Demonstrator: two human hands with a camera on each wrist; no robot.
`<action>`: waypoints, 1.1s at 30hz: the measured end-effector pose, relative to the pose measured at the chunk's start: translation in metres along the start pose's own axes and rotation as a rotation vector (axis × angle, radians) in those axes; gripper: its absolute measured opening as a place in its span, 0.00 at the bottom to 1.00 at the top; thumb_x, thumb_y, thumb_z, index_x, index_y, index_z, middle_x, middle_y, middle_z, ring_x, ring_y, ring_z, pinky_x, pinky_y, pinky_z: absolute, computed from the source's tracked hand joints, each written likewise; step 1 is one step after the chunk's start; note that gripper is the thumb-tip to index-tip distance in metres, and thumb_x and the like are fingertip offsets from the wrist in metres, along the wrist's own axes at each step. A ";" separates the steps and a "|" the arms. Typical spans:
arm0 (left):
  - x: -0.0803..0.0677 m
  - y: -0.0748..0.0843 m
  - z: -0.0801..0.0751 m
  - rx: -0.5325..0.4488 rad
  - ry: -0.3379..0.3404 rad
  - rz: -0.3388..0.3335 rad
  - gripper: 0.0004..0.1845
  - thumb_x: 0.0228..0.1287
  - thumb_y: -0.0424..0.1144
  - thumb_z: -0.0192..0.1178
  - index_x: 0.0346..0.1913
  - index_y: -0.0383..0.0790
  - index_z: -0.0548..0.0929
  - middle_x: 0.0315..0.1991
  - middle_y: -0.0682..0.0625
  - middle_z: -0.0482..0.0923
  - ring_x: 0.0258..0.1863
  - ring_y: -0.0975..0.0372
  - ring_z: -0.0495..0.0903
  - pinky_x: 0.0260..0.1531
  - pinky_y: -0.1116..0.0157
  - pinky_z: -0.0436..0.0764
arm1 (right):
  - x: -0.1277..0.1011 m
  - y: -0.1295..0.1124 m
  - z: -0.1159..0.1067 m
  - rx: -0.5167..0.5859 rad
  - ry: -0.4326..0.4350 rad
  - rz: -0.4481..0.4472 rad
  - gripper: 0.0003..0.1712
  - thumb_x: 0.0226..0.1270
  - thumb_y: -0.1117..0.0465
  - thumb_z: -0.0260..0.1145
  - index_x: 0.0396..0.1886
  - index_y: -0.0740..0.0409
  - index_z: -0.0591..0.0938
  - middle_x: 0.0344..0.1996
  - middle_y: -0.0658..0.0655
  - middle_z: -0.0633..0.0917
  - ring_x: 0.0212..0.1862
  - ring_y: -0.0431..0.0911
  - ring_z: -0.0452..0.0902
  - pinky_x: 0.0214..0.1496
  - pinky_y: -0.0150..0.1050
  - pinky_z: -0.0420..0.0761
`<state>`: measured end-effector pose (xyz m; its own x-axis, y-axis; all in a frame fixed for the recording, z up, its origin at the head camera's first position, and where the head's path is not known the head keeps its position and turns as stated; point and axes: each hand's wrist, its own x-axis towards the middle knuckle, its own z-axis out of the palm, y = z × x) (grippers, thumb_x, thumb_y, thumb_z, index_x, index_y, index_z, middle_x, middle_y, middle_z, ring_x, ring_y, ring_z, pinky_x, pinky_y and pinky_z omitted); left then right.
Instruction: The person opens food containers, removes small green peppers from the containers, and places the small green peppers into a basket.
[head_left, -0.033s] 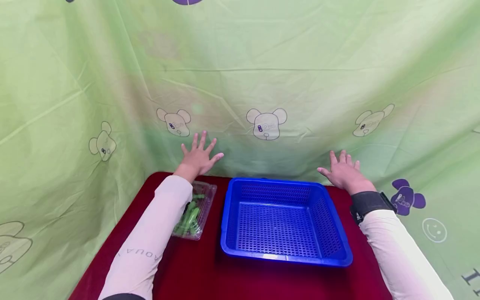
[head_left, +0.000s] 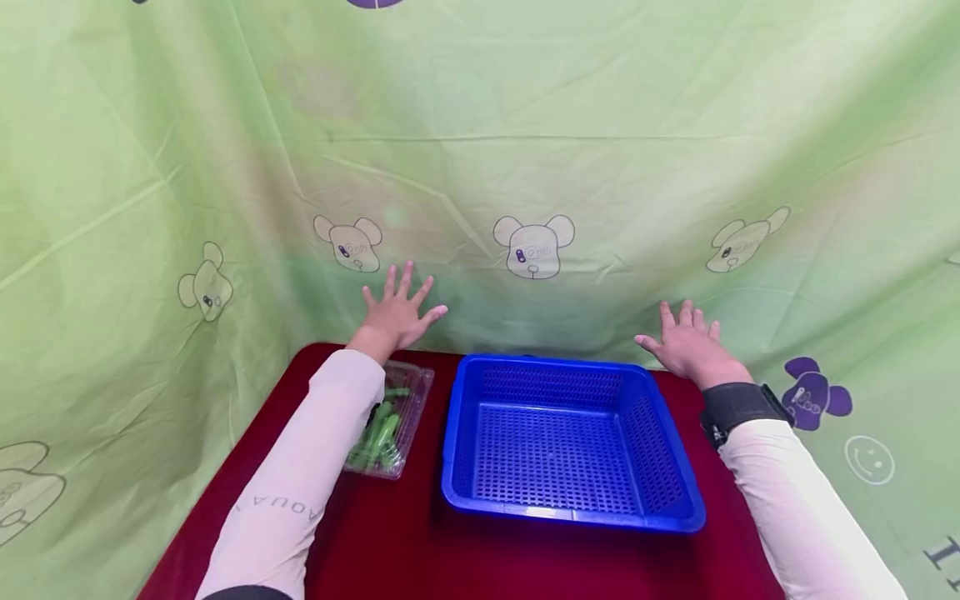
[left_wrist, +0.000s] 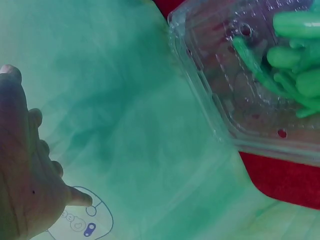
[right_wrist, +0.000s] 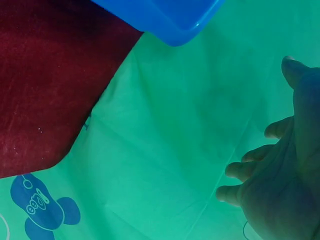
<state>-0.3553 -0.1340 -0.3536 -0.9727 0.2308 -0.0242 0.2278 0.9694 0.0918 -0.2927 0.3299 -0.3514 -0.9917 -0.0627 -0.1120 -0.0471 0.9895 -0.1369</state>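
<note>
My left hand (head_left: 395, 315) is held beyond the table's far edge, fingers spread and straight, with nothing in it. Below its forearm lies a clear plastic box (head_left: 422, 398) of green pieces (head_left: 384, 437) that look like vegetables, some rounded, some thin. The sleeve hides part of that box; the left wrist view shows its corner (left_wrist: 215, 115) apart from the hand. A blue perforated basket (head_left: 570, 515) sits right of the box, its mesh floor visible. Past the basket's far right corner, my right hand (head_left: 688, 346) holds nothing, its fingers extended and spread.
A dark red cloth (head_left: 390, 542) covers the table under the box and basket. Pale green curtain fabric (head_left: 450, 183) with printed bear heads hangs close behind the table and along both sides. A black band (head_left: 742, 407) circles the right wrist.
</note>
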 end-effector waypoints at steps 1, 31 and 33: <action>-0.002 0.000 0.000 0.000 0.000 0.004 0.42 0.76 0.72 0.29 0.83 0.57 0.37 0.82 0.46 0.17 0.81 0.45 0.19 0.72 0.26 0.38 | 0.000 0.000 0.001 0.001 -0.002 -0.001 0.54 0.81 0.35 0.43 0.79 0.76 0.40 0.72 0.89 0.34 0.75 0.83 0.32 0.73 0.79 0.37; -0.180 -0.043 0.095 -0.016 0.068 0.282 0.47 0.60 0.50 0.73 0.75 0.28 0.65 0.79 0.33 0.58 0.80 0.40 0.56 0.73 0.36 0.60 | -0.118 -0.227 0.119 0.743 0.278 -0.582 0.10 0.67 0.69 0.66 0.47 0.60 0.83 0.37 0.51 0.85 0.37 0.36 0.82 0.40 0.30 0.85; -0.186 -0.049 0.108 0.004 0.115 0.304 0.47 0.60 0.51 0.73 0.75 0.29 0.65 0.79 0.34 0.59 0.79 0.41 0.57 0.73 0.37 0.62 | -0.130 -0.247 0.130 0.784 0.229 -0.678 0.11 0.66 0.70 0.66 0.48 0.60 0.82 0.37 0.51 0.85 0.37 0.35 0.82 0.40 0.28 0.85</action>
<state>-0.1802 -0.2152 -0.4608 -0.8587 0.4991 0.1164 0.5086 0.8578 0.0736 -0.1366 0.0767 -0.4308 -0.7895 -0.4632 0.4028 -0.5898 0.3906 -0.7068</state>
